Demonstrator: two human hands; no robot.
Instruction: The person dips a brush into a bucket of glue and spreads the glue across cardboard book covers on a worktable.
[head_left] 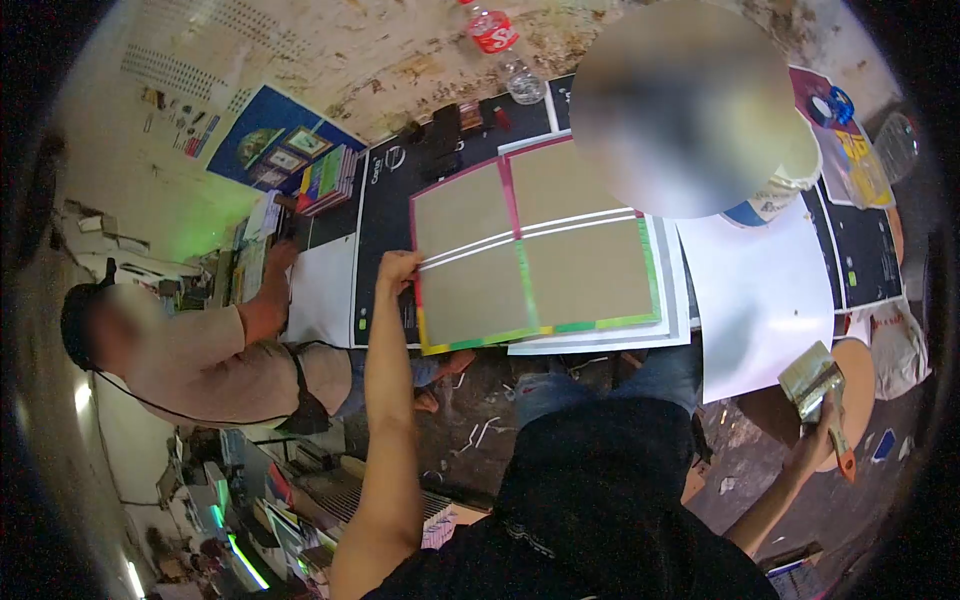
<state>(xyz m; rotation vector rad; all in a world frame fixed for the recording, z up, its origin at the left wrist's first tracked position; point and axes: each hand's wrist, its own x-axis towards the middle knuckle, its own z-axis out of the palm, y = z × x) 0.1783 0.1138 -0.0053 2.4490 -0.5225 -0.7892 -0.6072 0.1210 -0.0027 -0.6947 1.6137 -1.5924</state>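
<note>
Beige board panels [465, 215] with pink, green and yellow edge strips lie on the black table, parted by white lines and a coloured strip. My left hand [400, 268] is at their left edge, its fingers closed on the border. Out to the right, past the table's front edge, my right hand [826, 432] grips a wide paintbrush [812, 380]. Its pale bristles point up and its orange handle end slopes down. White and grey sheets [672, 325] show from under the panels.
Large white paper [760, 290] overhangs the table's front edge at right. A plastic bottle [520, 80] stands at the back, and a blurred patch hides part of the right side. A co-worker [250, 370] stands at left by stacked books [333, 180]. A round brown stool top [855, 380] is at right.
</note>
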